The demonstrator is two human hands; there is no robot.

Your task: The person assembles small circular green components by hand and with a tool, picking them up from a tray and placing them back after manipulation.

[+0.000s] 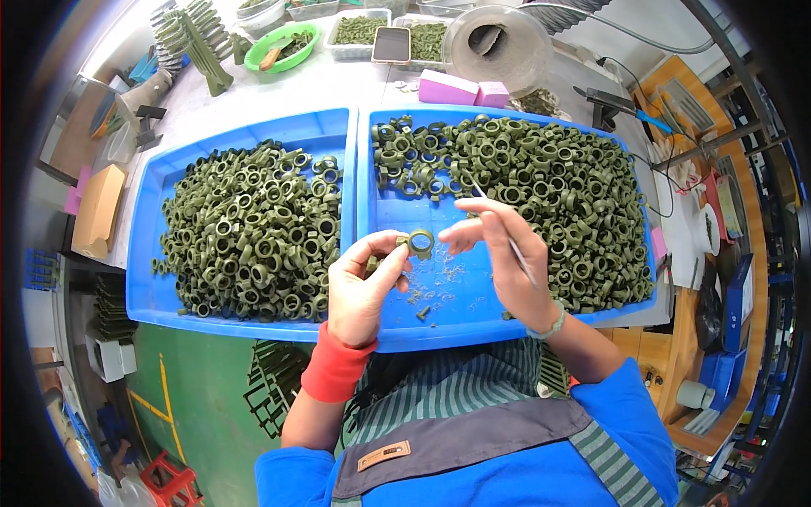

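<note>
Between the thumb and fingers of my left hand [355,291], a dark green ring [411,245] is pinched above the right tray, its hole facing me. My right hand [511,283] is closed on a thin metal hand tool [521,260]; one end points away past the knuckles and the other slants down toward the wrist. The exact kind of tool is too small to tell. Its fingertips are just right of the ring, apart from it. A heap of similar rings [583,186] lies in the right blue tray [397,329], and another heap [245,228] fills the left blue tray [152,308].
Green shavings [435,291] lie in the near part of the right tray. Behind stand a bright green basin [306,55], clear tubs of green pieces [359,32], a phone [391,46], pink blocks [446,87] and a wide translucent duct mouth [465,63]. A cardboard box [97,211] is at left.
</note>
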